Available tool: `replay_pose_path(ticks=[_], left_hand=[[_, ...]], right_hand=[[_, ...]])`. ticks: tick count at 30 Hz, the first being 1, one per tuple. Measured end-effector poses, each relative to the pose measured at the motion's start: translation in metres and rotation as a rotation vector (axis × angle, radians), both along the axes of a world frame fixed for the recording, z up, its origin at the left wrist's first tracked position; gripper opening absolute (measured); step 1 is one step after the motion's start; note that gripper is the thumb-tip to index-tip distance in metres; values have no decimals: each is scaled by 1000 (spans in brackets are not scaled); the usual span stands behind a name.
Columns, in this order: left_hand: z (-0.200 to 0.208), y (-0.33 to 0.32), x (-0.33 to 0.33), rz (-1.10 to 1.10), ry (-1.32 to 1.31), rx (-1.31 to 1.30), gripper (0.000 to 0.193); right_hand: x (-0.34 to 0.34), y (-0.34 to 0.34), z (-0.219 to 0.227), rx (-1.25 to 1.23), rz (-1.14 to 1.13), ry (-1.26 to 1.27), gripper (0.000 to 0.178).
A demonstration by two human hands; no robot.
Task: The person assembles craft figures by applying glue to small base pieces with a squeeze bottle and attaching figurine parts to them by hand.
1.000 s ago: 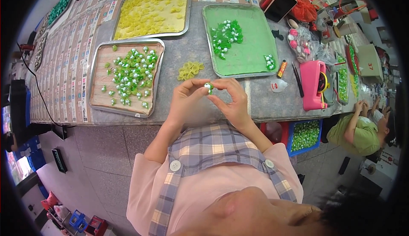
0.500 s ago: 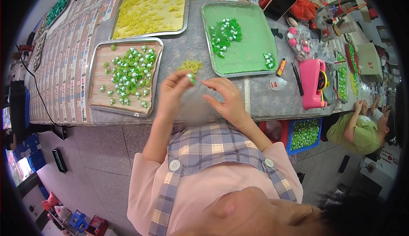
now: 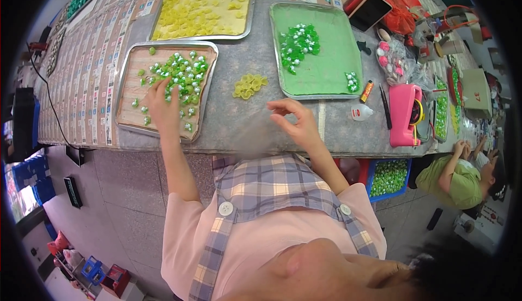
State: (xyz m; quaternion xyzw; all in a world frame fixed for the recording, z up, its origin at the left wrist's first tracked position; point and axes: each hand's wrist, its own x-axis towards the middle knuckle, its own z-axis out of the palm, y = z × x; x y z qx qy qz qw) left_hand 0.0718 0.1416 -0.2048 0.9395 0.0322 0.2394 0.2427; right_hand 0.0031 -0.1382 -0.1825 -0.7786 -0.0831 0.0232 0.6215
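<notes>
A small-parts assembly workshop: trays of little green-and-white pieces line a long bench, with a co-worker farther right.

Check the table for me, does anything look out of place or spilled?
A small heap of yellow petal-like pieces sits directly on the table, left of the green-lined tray, while many similar ones lie in the yellow-lined tray. It looks compact, so perhaps deliberate; nothing looks plainly damaged.
</notes>
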Motion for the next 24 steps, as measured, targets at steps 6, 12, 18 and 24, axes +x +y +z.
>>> replay_pose_path(ticks=[6,12,18,24], left_hand=[[2,-77,-5,-568,233,-192,18],[-14,-92,-12,-562,322,-177,15],[-15,-90,-16,-547,273,-203,9],[-14,-90,-17,-485,445,-502,10]], right_hand=[[-1,-22,-5,-146,-216,-7,21],[-3,-23,-13,-165,-179,-20,21],[2,-19,-9,-175,-123,-47,22],[2,-14,-6,-35,-87,21,21]])
